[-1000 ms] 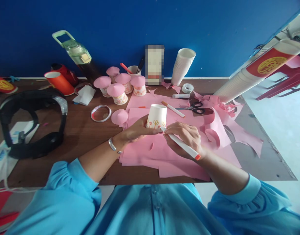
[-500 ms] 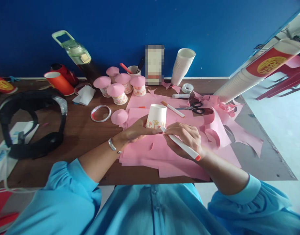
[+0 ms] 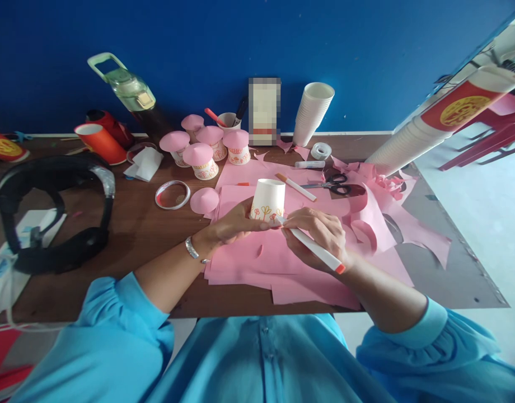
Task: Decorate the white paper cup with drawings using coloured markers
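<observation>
**Cup pinned upside down, marker tip on its wall**

From my feed: white paper cup (image 3: 269,200) sits mouth-down on the pink paper sheets (image 3: 257,260), near the middle of the table (image 3: 135,235). Small red-orange flower drawings run round its lower band.

Handling call: thin paper, very light, will dent if squeezed and skate on the loose sheets. Best held low at the rim, where it's stiffest, with light side pressure only.

Left hand (image 3: 236,223) does about that: fingers wrapped on the cup's near-left side at the base, pinning it down. Right hand (image 3: 320,235) is closed round a white marker (image 3: 314,250) with an orange end, pen-style; tip meets the cup's lower right wall. So the cup lies between both hands, left touching it, right reaching it only through the marker.

Further out: a loose pink cone (image 3: 204,200) left of the cup, finished pink-capped cups (image 3: 207,150) behind, scissors (image 3: 335,184) and a second marker (image 3: 296,187) to the right rear, tape roll (image 3: 322,150), white cup stack (image 3: 313,113).
</observation>
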A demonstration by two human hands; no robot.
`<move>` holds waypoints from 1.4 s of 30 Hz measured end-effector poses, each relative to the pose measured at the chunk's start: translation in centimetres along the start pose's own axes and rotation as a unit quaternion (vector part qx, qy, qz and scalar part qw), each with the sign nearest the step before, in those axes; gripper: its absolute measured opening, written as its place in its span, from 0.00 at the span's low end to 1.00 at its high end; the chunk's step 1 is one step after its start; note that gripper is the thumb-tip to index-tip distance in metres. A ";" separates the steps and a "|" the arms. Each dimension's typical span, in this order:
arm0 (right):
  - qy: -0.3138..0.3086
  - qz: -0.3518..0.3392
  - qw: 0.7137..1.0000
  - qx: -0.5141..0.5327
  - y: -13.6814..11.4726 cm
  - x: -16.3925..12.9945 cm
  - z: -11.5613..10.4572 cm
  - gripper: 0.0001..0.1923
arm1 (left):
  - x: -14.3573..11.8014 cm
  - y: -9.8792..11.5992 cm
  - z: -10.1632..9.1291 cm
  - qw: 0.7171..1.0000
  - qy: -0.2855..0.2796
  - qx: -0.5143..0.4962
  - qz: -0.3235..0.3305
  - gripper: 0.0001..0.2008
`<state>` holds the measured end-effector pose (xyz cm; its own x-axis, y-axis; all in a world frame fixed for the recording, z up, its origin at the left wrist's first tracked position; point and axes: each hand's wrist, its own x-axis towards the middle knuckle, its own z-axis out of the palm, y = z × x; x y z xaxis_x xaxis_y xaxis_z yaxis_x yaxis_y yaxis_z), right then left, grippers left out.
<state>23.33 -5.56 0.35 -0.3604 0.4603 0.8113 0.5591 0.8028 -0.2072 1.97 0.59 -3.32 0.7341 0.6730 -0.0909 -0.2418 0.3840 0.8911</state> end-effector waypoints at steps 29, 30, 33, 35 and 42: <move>0.010 0.007 1.000 -0.010 -0.3 0.2 0.0 0.09 | -0.1 0.5 0.5 1.000 0.011 -0.017 0.016 0.20; 0.010 0.006 1.000 -0.011 -0.3 0.2 0.1 0.09 | 0.0 0.5 0.5 1.000 0.012 -0.019 0.016 0.21; 0.010 0.007 1.000 -0.007 -0.3 0.1 0.1 0.10 | 0.0 0.5 0.5 1.000 0.013 -0.020 0.012 0.21; 0.008 0.008 1.000 -0.003 -0.3 0.1 0.2 0.10 | 0.0 0.4 0.4 1.000 0.012 -0.019 0.011 0.21; 0.001 0.005 1.000 0.018 -0.4 0.2 -0.1 0.10 | 0.0 0.4 0.5 1.000 0.016 -0.015 0.012 0.19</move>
<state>23.07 -5.83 0.66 -0.3535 0.4683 0.8098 0.5356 0.8111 -0.2352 2.13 0.43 -2.75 0.7072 0.7020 -0.0838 -0.2786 0.3856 0.8796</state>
